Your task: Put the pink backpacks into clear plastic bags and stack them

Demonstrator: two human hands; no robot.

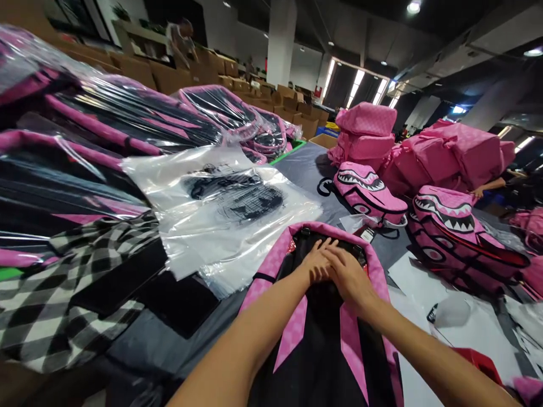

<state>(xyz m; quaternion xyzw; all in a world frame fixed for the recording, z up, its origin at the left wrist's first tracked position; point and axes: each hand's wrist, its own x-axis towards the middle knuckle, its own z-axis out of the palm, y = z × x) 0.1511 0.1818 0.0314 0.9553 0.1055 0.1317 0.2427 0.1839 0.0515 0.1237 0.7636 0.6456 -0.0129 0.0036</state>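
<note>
A black backpack (326,339) with pink checkered edging and straps lies in front of me, its top pointing away. My left hand (316,263) rests on the upper part of its black panel, fingers stretched out. Partly across it lies my right hand (348,274), its fingers also extended and meeting the left ones. Neither hand visibly grips anything, though the undersides of the palms are hidden. A tag (367,234) sticks out by the bag's top edge. Just beyond, a printed clear plastic bag (237,195) lies flat on the dark table (297,164).
Plastic-wrapped backpacks (127,113) are heaped on the left, beside a black-and-white checked cloth (38,316). Pink shark-mouth backpacks (369,192) and stacked pink bags (449,152) stand on the right. White sheets (419,282) lie nearby. Behind are cardboard boxes (169,76) and a person (180,42).
</note>
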